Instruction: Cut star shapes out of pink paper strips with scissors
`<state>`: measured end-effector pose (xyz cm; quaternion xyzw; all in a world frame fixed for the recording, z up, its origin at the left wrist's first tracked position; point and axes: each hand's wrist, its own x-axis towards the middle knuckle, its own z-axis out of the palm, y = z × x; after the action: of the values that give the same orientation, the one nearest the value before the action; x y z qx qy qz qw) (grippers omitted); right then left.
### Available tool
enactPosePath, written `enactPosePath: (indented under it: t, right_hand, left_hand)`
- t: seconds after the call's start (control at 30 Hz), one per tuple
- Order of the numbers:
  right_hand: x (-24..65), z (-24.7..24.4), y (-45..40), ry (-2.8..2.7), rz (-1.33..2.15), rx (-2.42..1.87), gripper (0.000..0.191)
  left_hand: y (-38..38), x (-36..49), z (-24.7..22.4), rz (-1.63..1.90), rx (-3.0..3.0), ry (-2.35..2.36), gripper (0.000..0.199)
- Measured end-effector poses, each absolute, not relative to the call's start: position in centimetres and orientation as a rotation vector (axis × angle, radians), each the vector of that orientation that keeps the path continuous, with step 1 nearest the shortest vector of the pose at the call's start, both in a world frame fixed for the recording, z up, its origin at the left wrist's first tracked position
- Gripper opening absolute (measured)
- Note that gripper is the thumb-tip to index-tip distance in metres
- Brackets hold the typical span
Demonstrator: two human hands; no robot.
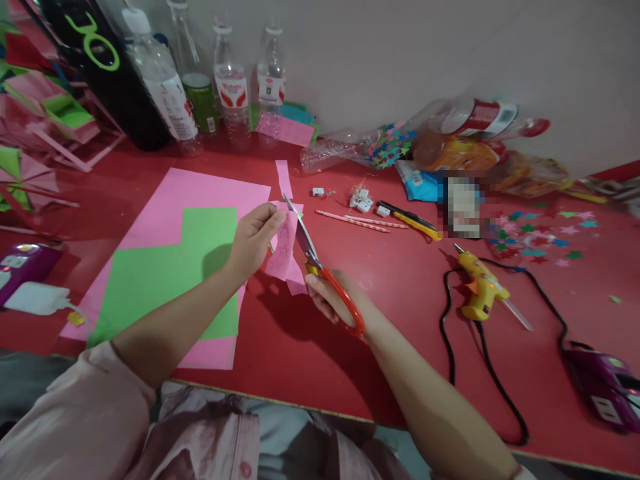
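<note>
Between thumb and fingers, my left hand [256,239] pinches the top of a pink paper strip [283,250] that has star outlines drawn on it. My right hand [333,297] is closed around the red-orange handles of the scissors [310,248]. The blades point up and away, lying along the right edge of the strip close to my left fingertips. Beneath my left forearm lie a green sheet [165,293] and larger pink sheets [205,190]. A narrow pink paper scrap [283,177] rests just beyond the scissor tips.
Clear bottles [233,87] line the wall. A yellow glue gun [481,283] with a black cord lies at right, near scattered paper stars [540,237]. Pencils [353,220] and a yellow cutter [413,221] lie ahead. Purple power strips [605,387] sit at both sides. Pink paper models [60,113] stand at left.
</note>
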<state>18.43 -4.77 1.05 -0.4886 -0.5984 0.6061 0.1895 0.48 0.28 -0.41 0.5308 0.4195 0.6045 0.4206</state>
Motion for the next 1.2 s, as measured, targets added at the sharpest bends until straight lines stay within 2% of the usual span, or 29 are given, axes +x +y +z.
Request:
enactPosePath:
  t: [0.27, 0.53, 0.73, 0.9, 1.03, 1.13, 1.2]
  right_hand:
    - [18.5, 1.1, -4.8, -1.669, 1.658, -1.422, 0.046]
    - [18.4, 1.3, -4.6, -1.592, 1.690, -1.476, 0.040]
    - [18.7, 1.0, -4.1, -1.341, 1.483, -1.371, 0.036]
    - [19.2, 1.3, -3.5, -1.274, 1.547, -1.334, 0.025]
    - [19.1, 1.4, -3.6, -1.281, 1.566, -1.338, 0.014]
    - [19.0, 1.3, -3.4, -1.187, 1.503, -1.237, 0.017]
    - [19.0, 1.1, -3.2, -1.132, 1.451, -1.178, 0.019]
  left_hand:
    - [0.7, 0.6, -0.9, 1.440, 1.172, 0.963, 0.035]
    - [0.6, 0.4, -0.8, 1.366, 1.139, 0.905, 0.032]
    - [0.0, 0.8, 0.1, 0.857, 1.516, 0.919, 0.026]
    - [-0.9, 1.1, 0.5, 0.495, 1.637, 0.774, 0.027]
    - [-0.6, 0.6, 0.2, 0.531, 1.452, 0.812, 0.032]
    - [0.5, 0.1, -0.5, 0.679, 1.071, 0.877, 0.046]
    - [1.1, 0.0, -1.0, 0.864, 0.869, 0.902, 0.043]
